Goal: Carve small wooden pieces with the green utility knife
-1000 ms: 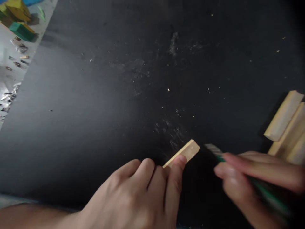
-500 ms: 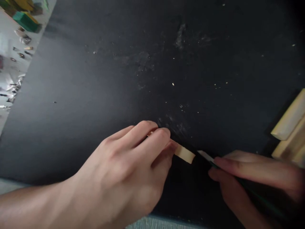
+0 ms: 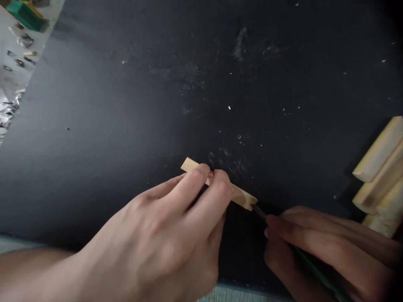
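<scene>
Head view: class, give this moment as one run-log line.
left hand: holds wooden strip | right hand: holds bladed tool, tip at strip's end | frame right: wooden pieces

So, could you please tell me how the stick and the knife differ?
The stick is pale wood; the knife has a dark-looking blade and a green handle. The left hand holds the stick, the right hand the knife. The stick shows both ends; the knife's far end is out of sight. Both are long and narrow.
</scene>
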Demonstrator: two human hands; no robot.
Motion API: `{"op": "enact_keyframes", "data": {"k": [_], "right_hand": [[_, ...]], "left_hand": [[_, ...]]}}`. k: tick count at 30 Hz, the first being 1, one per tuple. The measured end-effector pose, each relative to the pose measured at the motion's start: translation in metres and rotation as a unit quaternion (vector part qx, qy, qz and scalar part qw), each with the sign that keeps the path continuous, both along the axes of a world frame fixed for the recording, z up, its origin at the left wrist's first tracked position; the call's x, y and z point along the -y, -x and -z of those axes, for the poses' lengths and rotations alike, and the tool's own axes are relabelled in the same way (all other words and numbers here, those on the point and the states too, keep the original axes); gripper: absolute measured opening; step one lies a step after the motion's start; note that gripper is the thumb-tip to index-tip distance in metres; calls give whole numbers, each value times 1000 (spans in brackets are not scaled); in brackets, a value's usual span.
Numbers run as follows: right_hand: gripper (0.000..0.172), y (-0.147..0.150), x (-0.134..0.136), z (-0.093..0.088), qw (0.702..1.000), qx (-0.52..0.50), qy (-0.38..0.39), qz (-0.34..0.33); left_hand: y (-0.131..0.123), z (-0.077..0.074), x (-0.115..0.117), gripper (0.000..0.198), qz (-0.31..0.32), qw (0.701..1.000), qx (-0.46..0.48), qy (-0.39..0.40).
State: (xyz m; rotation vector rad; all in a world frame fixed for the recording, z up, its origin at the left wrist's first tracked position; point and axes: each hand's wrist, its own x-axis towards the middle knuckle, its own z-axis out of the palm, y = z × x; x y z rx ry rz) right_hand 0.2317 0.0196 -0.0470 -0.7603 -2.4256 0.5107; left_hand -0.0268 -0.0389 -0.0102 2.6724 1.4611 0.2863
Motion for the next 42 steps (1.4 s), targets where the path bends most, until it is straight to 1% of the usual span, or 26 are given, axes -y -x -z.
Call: {"op": "enact_keyframes", "data": {"k": [2, 3, 4, 5, 7, 10, 13, 15, 20, 23, 26, 30, 35, 39, 42], "right_hand": [[18, 4, 3, -3, 999, 25, -32, -14], [12, 7, 6, -4, 999, 30, -25, 15], [8, 10, 9, -5, 998, 29, -10, 59], [7, 12, 12, -6, 996, 33, 8, 84], [8, 15, 17, -5, 993, 40, 42, 103], [11, 15, 19, -4, 994, 55, 62, 78], [13, 14, 17, -3, 994, 58, 64, 73], [12, 14, 15, -4, 994, 61, 56, 73], [9, 15, 10, -7, 996, 73, 36, 33], [5, 16, 8, -7, 997, 68, 36, 26], [5, 17, 6, -7, 998, 60, 23, 13], [6, 18, 6, -7, 998, 50, 18, 17], [5, 19, 10, -10, 997, 45, 40, 43], [15, 20, 12, -14, 998, 48, 31, 21], [13, 20, 13, -13, 998, 48, 36, 36]], "left_hand": [[1, -1, 0, 40, 3, 1000, -2, 11], [1, -1, 1, 41, 3, 1000, 0, 18], [1, -1, 1, 41, 3, 1000, 2, 25], [1, -2, 1, 41, 4, 1000, 4, 28], [1, -2, 1, 42, 8, 1000, 4, 30], [1, -2, 0, 42, 8, 999, -2, 34], [1, -2, 1, 41, 5, 999, -4, 35], [1, -3, 1, 43, 4, 999, -5, 34], [2, -4, 3, 46, 12, 999, -13, 36], [2, -5, 2, 47, 15, 999, -16, 36], [2, -6, 2, 48, 16, 999, -22, 38], [1, -6, 3, 46, 15, 999, -26, 35], [0, -3, 4, 43, 20, 998, -28, 53], [0, -2, 5, 45, 20, 998, -40, 52], [0, -2, 5, 48, 13, 997, -50, 50]]}}
